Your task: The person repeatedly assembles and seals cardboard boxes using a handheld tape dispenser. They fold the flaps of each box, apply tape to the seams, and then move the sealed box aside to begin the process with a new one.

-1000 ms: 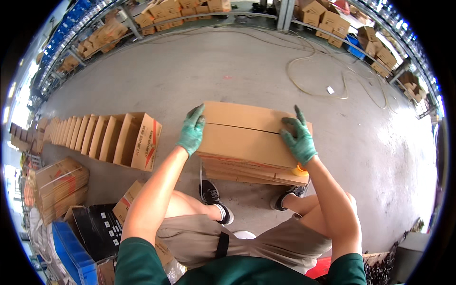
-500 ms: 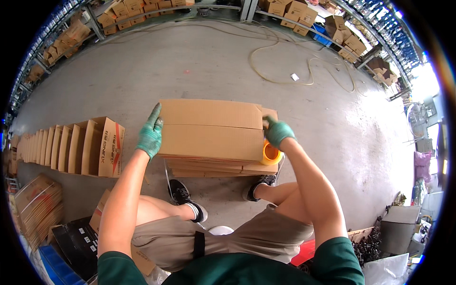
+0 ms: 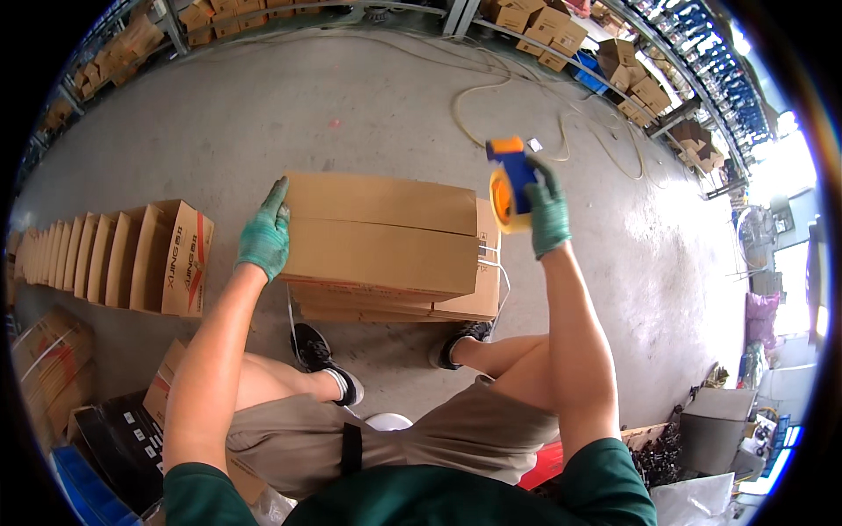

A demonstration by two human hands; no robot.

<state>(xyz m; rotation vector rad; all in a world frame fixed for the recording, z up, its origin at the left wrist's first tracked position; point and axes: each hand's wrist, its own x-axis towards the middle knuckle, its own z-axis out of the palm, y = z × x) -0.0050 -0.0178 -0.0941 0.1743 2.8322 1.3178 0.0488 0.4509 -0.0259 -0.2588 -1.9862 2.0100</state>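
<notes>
A closed brown cardboard box [image 3: 377, 263] lies in front of me on a stack of flat cardboard [image 3: 368, 309], its two top flaps meeting along a seam. My left hand [image 3: 266, 235], in a green glove, rests against the box's left end with its fingers stretched out. Off the right end of the box, my gloved right hand [image 3: 550, 210] is closed around a tape dispenser [image 3: 516, 180]. The dispenser is blue and orange with a yellow roll, held upright above the floor. My right fingers are partly hidden behind it.
White strapping [image 3: 496, 263] loops beside the stack at the right. A row of opened cartons [image 3: 114, 259] stands on the left, with folded cardboard [image 3: 53, 368] nearer me. A hose [image 3: 469, 123] trails over the far floor, before racks with small boxes [image 3: 544, 31].
My right hand has lifted the tape dispenser from beside the box's right end, moving it up, away and slightly right. My left hand stays at the left end.
</notes>
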